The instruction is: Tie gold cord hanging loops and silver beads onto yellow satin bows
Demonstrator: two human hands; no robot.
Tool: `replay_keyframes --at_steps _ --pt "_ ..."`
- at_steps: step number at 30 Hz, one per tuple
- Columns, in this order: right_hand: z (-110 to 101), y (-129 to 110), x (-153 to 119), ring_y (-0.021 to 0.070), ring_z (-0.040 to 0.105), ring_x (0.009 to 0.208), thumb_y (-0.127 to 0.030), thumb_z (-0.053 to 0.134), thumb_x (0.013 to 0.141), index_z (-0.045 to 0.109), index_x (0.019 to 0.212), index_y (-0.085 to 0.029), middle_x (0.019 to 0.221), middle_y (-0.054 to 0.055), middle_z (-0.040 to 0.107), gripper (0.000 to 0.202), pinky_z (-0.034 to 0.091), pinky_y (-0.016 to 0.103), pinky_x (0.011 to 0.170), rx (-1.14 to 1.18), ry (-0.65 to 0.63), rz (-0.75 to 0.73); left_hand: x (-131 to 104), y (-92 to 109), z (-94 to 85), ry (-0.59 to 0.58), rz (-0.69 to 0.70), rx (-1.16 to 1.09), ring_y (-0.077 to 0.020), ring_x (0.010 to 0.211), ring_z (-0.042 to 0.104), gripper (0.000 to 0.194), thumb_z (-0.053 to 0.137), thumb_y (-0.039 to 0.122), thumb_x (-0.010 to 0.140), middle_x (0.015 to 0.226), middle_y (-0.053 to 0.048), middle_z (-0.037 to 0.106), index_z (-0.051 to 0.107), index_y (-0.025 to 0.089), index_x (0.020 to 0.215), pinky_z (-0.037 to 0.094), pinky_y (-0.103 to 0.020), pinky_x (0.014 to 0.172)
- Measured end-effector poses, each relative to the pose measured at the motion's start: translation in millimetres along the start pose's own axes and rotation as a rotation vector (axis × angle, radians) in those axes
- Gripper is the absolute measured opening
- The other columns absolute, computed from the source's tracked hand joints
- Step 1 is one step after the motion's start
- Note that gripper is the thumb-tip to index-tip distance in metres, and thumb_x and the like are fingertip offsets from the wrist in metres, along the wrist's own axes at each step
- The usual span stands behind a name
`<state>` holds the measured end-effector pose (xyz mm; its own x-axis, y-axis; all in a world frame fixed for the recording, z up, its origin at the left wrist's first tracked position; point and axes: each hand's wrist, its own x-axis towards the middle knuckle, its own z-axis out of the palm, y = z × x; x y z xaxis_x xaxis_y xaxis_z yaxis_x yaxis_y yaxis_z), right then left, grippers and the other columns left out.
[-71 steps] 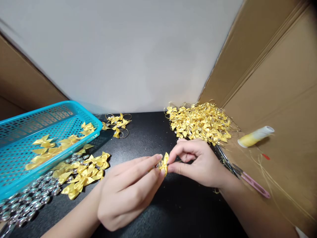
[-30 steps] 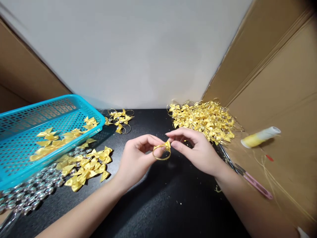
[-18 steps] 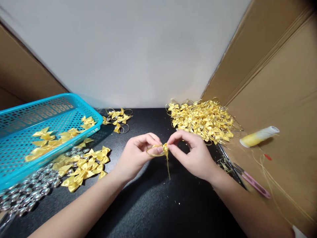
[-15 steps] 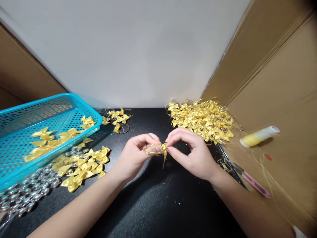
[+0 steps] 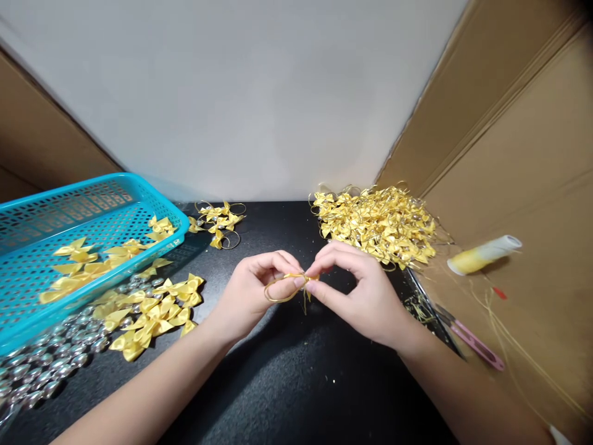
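Fingers of L hand [image 5: 243, 301] pinch the gold loop [image 5: 278, 301], those of R hand [image 5: 365, 295] pinch the partly hidden yellow bow [image 5: 313, 279] beside it, above tabletop [image 5: 278, 383]; w/ uneven pull, bow could prob. twist or come loose

Basket [image 5: 181, 222]: perforated moulded plastic, smooth, semi-gloss. Loose bows [image 5: 160, 320]: ribbon cloth, satin sheen. Heaped bows [image 5: 375, 227]: like satin cloth, among thin loops of metallic gold look. Held loop [image 5: 277, 301]: gold, cord-like, slight shine. Beads [image 5: 58, 364]: silvery, highly glossy; plastic or glass, undeterminable. Table [image 5: 273, 389]: black, finely grained, low sheen. Side panel [image 5: 532, 148]: matt brown cardboard. Back panel [image 5: 259, 111]: smooth, matt. Cutting tool [image 5: 477, 346]: pink handle, apparently smooth plastic
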<state>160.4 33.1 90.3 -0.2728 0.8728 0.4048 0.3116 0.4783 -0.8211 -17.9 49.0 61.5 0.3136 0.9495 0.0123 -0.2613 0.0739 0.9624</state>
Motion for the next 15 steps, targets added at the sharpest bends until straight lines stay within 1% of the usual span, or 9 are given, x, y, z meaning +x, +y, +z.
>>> replay_keyframes --at_steps 2,5,8,12,15 --pt "0.2 -1.0 -0.1 0.0137 0.059 0.073 -0.010 0.068 0.076 0.064 0.074 -0.019 0.076 -0.001 0.063 0.011 0.046 0.029 0.070 -0.025 -0.001 -0.014 -0.5 0.1 0.3 -0.014 0.004 -0.018 -0.0110 0.065 0.058 0.012 0.082 0.019 0.068 0.072 -0.001 0.064 0.071 0.017 0.063 0.047 -0.023 0.063" --pt "1.1 -1.4 -1.4 0.0144 0.059 0.074 -0.011 0.069 0.077 0.064 0.076 -0.019 0.076 0.000 0.063 0.009 0.045 0.031 0.072 -0.098 0.011 -0.085 -0.9 -1.0 0.9 -0.027 -0.001 -0.082 -0.0101 0.066 0.059 0.011 0.082 0.018 0.069 0.071 0.000 0.064 0.072 0.017 0.065 0.048 -0.022 0.064" --pt "1.6 -1.4 -2.7 0.0155 0.059 0.076 -0.013 0.069 0.078 0.065 0.077 -0.018 0.078 0.001 0.064 0.007 0.044 0.033 0.074 -0.184 0.061 -0.165 -0.8 -2.7 0.9 -0.026 -0.020 -0.107 -0.0089 0.064 0.059 0.011 0.080 0.016 0.072 0.070 0.001 0.065 0.071 0.017 0.065 0.048 -0.020 0.063" --pt "-0.2 -2.1 -2.5 0.0169 0.059 0.079 -0.015 0.067 0.080 0.067 0.079 -0.018 0.081 0.003 0.066 0.004 0.044 0.035 0.075 -0.290 0.106 -0.235 -1.0 -2.8 0.1 -0.008 0.014 -0.063 -0.0091 0.066 0.060 0.011 0.079 0.017 0.073 0.071 0.001 0.066 0.071 0.018 0.066 0.049 -0.020 0.064" --pt "0.1 -1.3 -3.1 0.0178 0.058 0.079 -0.016 0.066 0.082 0.069 0.081 -0.020 0.081 0.002 0.067 0.005 0.041 0.036 0.076 -0.455 0.148 -0.316 -2.4 -0.8 1.1 0.016 0.076 0.012 -0.0084 0.067 0.060 0.010 0.079 0.016 0.074 0.073 0.002 0.067 0.072 0.018 0.067 0.049 -0.018 0.065"
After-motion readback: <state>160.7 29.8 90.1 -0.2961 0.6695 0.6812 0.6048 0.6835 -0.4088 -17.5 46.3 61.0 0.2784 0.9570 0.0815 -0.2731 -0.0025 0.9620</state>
